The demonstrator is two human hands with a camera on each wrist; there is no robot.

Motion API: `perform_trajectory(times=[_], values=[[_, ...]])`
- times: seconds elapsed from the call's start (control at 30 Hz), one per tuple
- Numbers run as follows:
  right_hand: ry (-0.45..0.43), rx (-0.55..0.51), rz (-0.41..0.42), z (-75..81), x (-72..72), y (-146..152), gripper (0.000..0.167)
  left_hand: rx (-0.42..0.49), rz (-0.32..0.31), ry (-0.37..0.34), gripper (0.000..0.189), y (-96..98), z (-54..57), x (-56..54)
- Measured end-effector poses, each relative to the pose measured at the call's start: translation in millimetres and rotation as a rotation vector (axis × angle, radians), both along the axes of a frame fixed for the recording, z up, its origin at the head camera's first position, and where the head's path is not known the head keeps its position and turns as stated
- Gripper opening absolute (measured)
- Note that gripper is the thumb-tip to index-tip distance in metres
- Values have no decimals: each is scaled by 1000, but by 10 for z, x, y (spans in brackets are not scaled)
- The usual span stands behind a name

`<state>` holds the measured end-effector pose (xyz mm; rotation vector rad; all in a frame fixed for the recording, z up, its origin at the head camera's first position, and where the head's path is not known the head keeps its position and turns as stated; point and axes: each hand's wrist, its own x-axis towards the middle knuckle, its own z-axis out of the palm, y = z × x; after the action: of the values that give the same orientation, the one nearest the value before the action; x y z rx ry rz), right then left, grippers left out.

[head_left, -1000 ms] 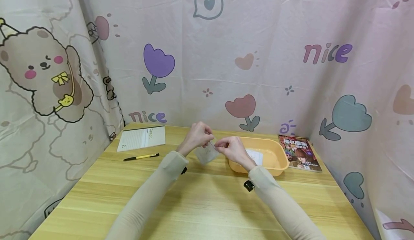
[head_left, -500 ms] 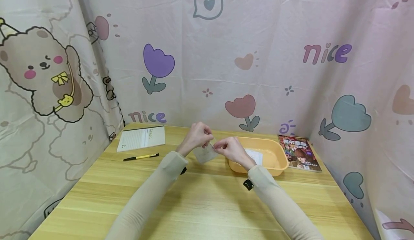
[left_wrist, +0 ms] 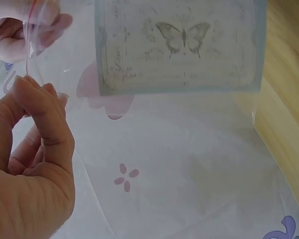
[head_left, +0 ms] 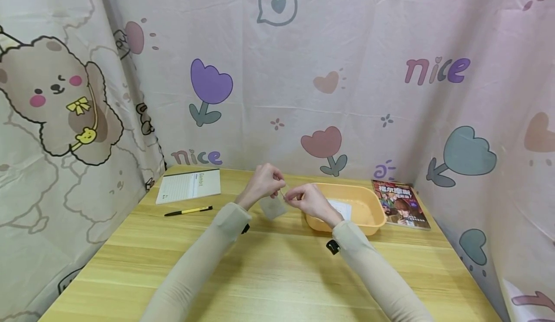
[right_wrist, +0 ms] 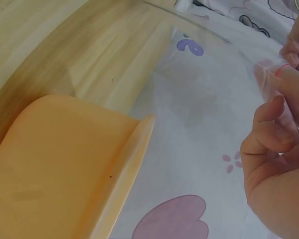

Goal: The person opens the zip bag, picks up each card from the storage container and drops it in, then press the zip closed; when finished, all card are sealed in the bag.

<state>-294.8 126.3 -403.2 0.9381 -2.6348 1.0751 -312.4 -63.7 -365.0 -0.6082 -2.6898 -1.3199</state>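
My left hand (head_left: 263,183) and right hand (head_left: 313,200) meet above the table, left of the orange basin. Between them is a clear zip bag (left_wrist: 32,47) with a red line along its mouth. Thumb and fingers of the left hand (left_wrist: 37,144) pinch one end of that mouth. The right hand (right_wrist: 276,159) pinches the other end. Below hangs a pale card (left_wrist: 182,47) with blue-grey edges and a butterfly print; it looks to be inside the clear film. From the head it shows only as a pale square.
The orange basin (head_left: 370,208) holds white printed paper (head_left: 341,208). A magazine (head_left: 403,205) lies right of it. At the back left are a lined notebook (head_left: 189,186) and a yellow-and-black pen (head_left: 188,211). A printed curtain (head_left: 260,71) hangs behind the table (head_left: 269,274).
Both hands stay almost in place, still pinching the bag's mouth. The hanging card has turned slightly and shows a little narrower from the head.
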Motion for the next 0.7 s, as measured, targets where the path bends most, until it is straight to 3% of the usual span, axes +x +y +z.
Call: perform_trajectory(times=[0.43, 0.7], values=[[-150, -255, -86, -3, 42, 100, 14, -22, 24, -23, 11, -52, -5, -6], [-245, -343, -54, 14, 9, 231, 23, -8, 17, -17, 9, -91, -18, -28]])
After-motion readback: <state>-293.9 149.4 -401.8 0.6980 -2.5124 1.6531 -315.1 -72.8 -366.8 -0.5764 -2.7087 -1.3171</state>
